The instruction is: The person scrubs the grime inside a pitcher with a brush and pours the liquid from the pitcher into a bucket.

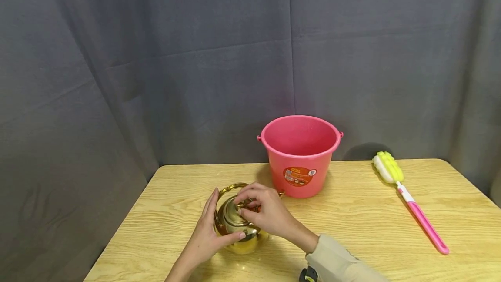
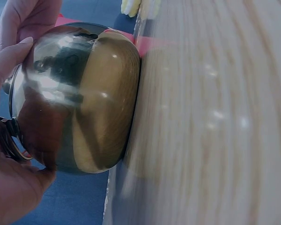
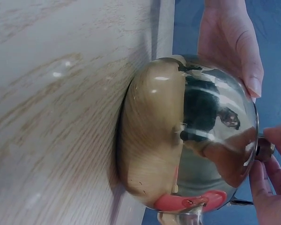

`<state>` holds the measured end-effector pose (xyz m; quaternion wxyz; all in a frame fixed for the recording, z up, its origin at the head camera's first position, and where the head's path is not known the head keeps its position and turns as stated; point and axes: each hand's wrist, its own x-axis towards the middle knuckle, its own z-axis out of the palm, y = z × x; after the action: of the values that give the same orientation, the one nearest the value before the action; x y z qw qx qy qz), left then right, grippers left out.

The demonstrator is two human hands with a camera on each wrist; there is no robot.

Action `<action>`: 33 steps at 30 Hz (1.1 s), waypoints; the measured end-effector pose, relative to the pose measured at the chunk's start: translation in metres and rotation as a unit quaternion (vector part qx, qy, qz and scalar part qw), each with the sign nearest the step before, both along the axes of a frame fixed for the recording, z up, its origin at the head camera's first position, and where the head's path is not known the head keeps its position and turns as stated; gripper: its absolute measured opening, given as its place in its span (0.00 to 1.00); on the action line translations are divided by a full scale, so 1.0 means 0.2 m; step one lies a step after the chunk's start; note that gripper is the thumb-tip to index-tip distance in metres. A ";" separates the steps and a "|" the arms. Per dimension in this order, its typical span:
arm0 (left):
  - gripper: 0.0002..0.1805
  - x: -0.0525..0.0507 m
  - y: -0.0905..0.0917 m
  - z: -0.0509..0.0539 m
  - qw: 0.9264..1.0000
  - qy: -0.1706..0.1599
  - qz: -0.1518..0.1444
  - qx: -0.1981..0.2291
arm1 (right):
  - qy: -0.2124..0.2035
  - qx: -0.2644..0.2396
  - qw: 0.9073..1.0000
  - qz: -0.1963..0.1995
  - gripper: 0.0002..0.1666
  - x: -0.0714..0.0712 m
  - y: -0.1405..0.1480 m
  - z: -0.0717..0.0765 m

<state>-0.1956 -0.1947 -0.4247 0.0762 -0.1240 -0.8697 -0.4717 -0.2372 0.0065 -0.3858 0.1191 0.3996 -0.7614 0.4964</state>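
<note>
A shiny brass kettle (image 1: 248,240) stands on the table, its lid (image 1: 231,212) on top and its ring-shaped handle (image 1: 231,186) lying over toward the back. My left hand (image 1: 207,234) rests against the kettle's left side, thumb along the front and fingers stretched out. My right hand (image 1: 266,210) pinches the lid's knob from the right; the right wrist view shows the fingertips round the knob (image 3: 264,149). In the left wrist view the kettle body (image 2: 79,103) touches the table, with the left hand (image 2: 14,187) beside it.
Behind the kettle and to its right stands a pink bucket (image 1: 301,164). A brush with a yellow and white sponge head and a pink handle (image 1: 424,223) lies at the table's right. A grey curtain (image 1: 219,77) hangs behind the wooden table (image 1: 352,212).
</note>
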 end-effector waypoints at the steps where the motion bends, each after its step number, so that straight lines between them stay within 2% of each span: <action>1: 0.65 0.00 0.00 0.00 1.000 -0.001 -0.001 0.000 | 0.000 -0.001 1.000 0.000 0.10 0.00 0.00 0.00; 13: 0.65 0.01 0.00 0.00 1.000 -0.010 0.003 0.001 | -0.004 -0.013 1.000 0.010 0.10 -0.01 -0.01 -0.02; 27: 0.65 0.01 0.00 -0.01 1.000 -0.018 0.003 0.000 | -0.016 -0.008 1.000 0.004 0.09 0.01 -0.01 -0.03; 33: 0.65 0.00 0.00 0.00 1.000 -0.008 0.000 0.000 | -0.004 -0.010 1.000 0.002 0.10 0.00 -0.01 -0.01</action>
<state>-0.1949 -0.1940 -0.4243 0.0692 -0.1198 -0.8702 -0.4729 -0.2372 0.0044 -0.3886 0.1188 0.3981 -0.7558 0.5061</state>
